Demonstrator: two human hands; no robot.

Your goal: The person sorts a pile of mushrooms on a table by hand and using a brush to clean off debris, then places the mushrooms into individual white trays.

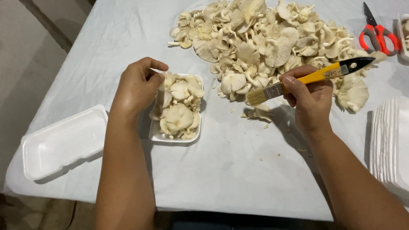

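Note:
My left hand (pixel 137 87) rests on the left rim of a small white foam tray (pixel 156 135) filled with pale oyster mushrooms (pixel 179 106), fingers pinching a piece at the tray's top left corner. My right hand (pixel 309 98) grips a paintbrush (pixel 313 77) with a yellow handle, black end and light bristles pointing left. The bristles hover over the cloth between the filled tray and a large heap of loose oyster mushrooms (pixel 264 38) at the back.
An empty white foam tray (pixel 61 142) lies at the left table edge. A stack of white foam trays (pixel 390 142) stands at the right. Red-handled scissors (pixel 377 32) lie at the back right. A pale cloth (pixel 238 170) covers the table; crumbs lie near the brush.

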